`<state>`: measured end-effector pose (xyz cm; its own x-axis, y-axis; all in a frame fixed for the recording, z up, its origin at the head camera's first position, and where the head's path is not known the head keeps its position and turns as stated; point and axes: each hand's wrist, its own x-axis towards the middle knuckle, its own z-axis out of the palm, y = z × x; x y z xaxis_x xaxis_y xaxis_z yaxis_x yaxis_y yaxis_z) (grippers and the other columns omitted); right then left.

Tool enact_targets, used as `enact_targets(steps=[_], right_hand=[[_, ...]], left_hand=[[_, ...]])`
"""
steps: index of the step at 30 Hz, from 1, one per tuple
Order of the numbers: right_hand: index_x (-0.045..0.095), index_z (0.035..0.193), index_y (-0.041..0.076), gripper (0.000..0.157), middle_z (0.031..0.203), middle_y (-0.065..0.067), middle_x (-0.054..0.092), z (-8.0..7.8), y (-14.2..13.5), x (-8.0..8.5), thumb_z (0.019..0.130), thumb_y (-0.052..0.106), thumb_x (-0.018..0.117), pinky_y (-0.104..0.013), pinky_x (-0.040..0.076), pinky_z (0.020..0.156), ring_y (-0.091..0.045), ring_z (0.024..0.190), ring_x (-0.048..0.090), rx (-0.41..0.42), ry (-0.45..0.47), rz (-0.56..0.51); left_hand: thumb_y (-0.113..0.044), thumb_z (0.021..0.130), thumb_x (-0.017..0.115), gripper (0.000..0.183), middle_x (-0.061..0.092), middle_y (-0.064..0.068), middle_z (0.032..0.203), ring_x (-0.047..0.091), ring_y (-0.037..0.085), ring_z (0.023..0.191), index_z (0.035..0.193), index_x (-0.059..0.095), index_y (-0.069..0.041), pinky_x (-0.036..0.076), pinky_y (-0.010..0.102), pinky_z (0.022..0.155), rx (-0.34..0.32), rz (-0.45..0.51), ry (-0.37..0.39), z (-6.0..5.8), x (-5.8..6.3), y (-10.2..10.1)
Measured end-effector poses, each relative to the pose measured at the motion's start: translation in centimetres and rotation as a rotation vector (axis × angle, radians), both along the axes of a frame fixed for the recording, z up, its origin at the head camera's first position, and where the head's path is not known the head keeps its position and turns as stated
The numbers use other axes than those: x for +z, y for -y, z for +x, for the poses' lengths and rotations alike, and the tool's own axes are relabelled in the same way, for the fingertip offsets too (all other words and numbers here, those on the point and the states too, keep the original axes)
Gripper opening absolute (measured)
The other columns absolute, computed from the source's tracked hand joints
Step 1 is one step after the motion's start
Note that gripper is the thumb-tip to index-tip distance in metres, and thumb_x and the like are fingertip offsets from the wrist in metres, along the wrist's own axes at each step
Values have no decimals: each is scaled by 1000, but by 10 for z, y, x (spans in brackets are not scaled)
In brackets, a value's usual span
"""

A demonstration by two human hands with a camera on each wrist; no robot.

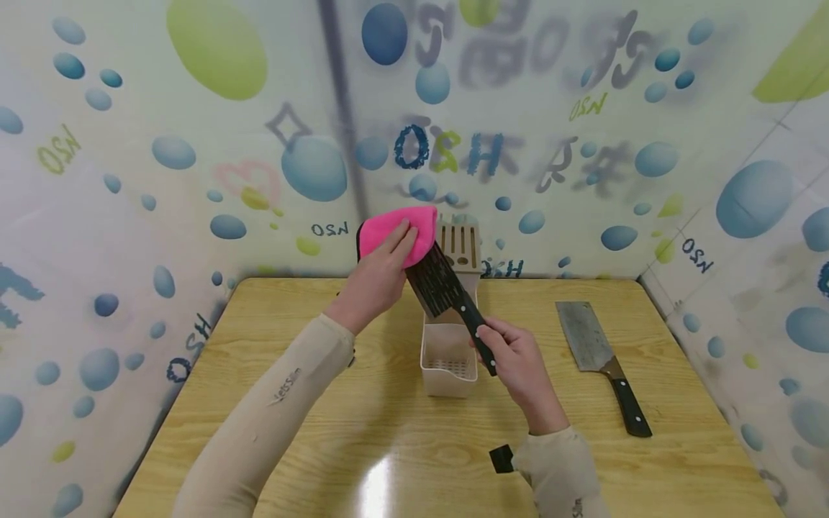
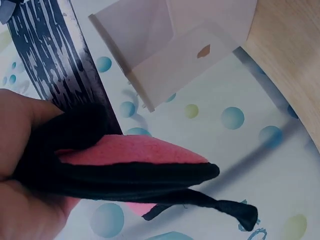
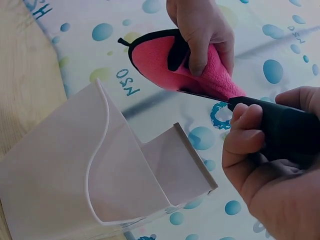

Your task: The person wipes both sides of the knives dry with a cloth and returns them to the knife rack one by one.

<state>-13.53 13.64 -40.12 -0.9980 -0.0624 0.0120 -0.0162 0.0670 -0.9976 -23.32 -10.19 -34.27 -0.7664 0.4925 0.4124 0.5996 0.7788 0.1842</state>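
Note:
My left hand (image 1: 376, 280) pinches a pink cloth (image 1: 424, 224) with black edging, folded over the far end of a dark, streaked knife blade (image 1: 437, 284). In the left wrist view, the cloth (image 2: 135, 150) wraps the blade (image 2: 55, 50) between thumb and fingers. My right hand (image 1: 514, 360) grips the black handle (image 1: 476, 324) of this cleaver-like knife, which slants up and left in the air. Behind and below it stands a beige knife holder (image 1: 449, 385), partly hidden by the blade; its slotted top (image 1: 460, 248) shows at the back.
A second cleaver (image 1: 592, 342) lies on the wooden table (image 1: 363, 403) to the right, its black handle towards the front. Patterned walls (image 1: 259, 180) with blue and green dots close in the back and both sides. A small black item (image 1: 501, 458) sits by the right sleeve.

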Motion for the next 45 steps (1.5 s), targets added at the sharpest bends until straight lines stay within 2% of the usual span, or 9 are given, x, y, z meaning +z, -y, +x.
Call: enact_targets(steps=[10,17,21,26,32,41,45], right_hand=[[66,129,-9,33,97,-27,67,0,0,1,109,10,49,-25,55,72,-21,80,61,-5,2,1],[66,128,-9,32,99,-30,66,0,1,1,109,10,49,-25,54,72,-29,83,61,-9,1,-9],[67,127,-9,32,97,-26,66,-1,1,2,109,11,49,-26,53,71,-29,83,61,-12,6,-4],[68,127,-7,32,93,-17,67,-1,1,3,109,12,49,-27,51,69,-31,82,61,-14,9,5],[66,132,-7,34,101,-29,66,-1,1,4,109,11,49,-26,53,70,-33,84,62,-25,20,4],[64,134,-7,36,103,-29,66,-2,-2,4,110,14,48,-25,52,70,-18,80,62,-25,29,12],[66,130,-8,34,99,-29,65,-3,-2,4,110,12,48,-25,53,70,-18,78,62,-20,18,2]], left_hand=[[7,99,53,58,36,23,163,40,35,149,156,40,4,50,44,110,-3,-32,11,0,0,-2],[10,95,56,59,41,26,159,43,37,147,152,44,7,51,43,109,-36,-47,-57,3,-3,-5],[11,95,56,59,41,26,158,44,37,146,152,44,7,50,43,110,-46,-58,-75,5,-6,-6],[10,96,55,58,41,26,159,43,37,146,153,44,6,47,43,113,-44,-74,-60,9,-5,-9],[10,98,53,54,43,26,157,45,37,145,152,45,6,44,42,116,-57,-102,-93,15,-4,-13],[7,99,56,54,44,25,157,45,35,145,152,46,5,42,41,116,-79,-122,-130,21,-7,-19],[5,100,57,53,44,24,158,45,35,146,152,47,4,43,41,116,-82,-126,-132,25,-8,-21]])
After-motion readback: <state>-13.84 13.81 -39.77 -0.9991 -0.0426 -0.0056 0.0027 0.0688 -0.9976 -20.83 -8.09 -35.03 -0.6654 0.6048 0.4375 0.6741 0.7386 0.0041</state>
